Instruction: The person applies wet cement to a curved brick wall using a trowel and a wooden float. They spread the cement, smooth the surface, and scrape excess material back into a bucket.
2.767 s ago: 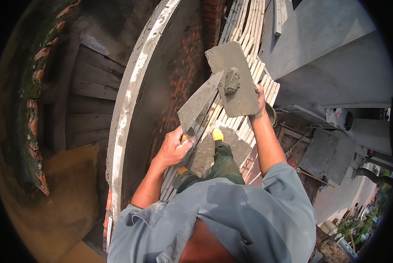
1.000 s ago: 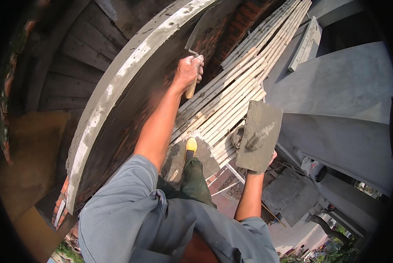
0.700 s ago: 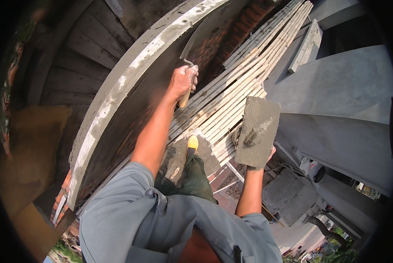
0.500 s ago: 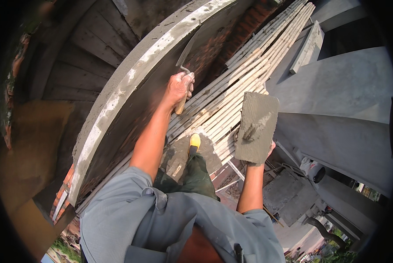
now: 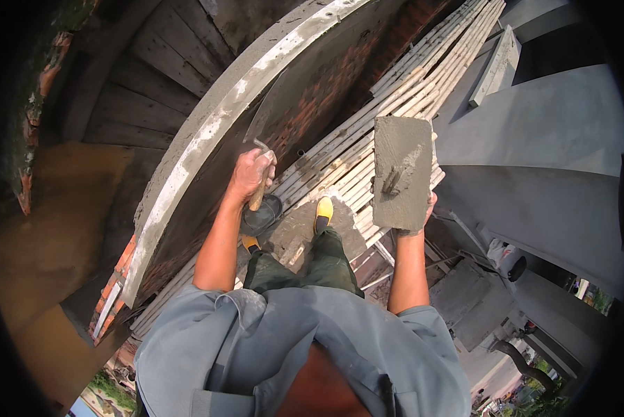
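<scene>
The wooden-handled metal trowel is left of centre, wrapped in the fingers of the left hand, its blade raised along the inner face of the curved, partly plastered brick wall; whether it touches cannot be told. The right hand, mostly hidden, holds up the grey, rectangular, mortar-coated board, which bears a small mortar lump. The step in hand looks like spreading mortar on that face; the next move seems to call for a flat blade and even pressure. Pale round poles run to the far right; the dark round tub and yellow-toed boots could crowd a low stroke.
</scene>
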Tool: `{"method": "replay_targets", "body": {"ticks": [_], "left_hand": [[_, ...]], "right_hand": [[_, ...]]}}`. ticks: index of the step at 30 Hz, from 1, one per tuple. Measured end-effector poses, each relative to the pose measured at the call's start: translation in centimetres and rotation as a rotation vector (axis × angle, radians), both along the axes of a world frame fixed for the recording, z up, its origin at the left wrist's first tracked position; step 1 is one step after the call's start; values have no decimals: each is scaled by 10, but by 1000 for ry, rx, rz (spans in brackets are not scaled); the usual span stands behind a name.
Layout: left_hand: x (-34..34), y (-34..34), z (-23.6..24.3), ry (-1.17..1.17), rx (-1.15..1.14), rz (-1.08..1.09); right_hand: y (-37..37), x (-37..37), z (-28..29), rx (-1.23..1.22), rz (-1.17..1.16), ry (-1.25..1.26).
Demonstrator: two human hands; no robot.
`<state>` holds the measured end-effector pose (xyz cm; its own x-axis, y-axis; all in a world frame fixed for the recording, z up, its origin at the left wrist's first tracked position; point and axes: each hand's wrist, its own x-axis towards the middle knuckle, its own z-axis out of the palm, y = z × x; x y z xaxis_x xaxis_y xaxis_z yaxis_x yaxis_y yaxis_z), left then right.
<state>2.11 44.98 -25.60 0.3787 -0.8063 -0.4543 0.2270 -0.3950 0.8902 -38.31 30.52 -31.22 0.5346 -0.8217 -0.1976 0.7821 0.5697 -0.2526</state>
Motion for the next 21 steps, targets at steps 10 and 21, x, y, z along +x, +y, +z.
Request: {"method": "replay_targets", "body": {"ticks": [10,21], "left_hand": [[-21,85,93,-485,-199,-480],[-42,72,92,-564,-175,-788]], "right_hand": [[17,44,7,94,95,-40],[25,54,36,20,337,-41]]}}
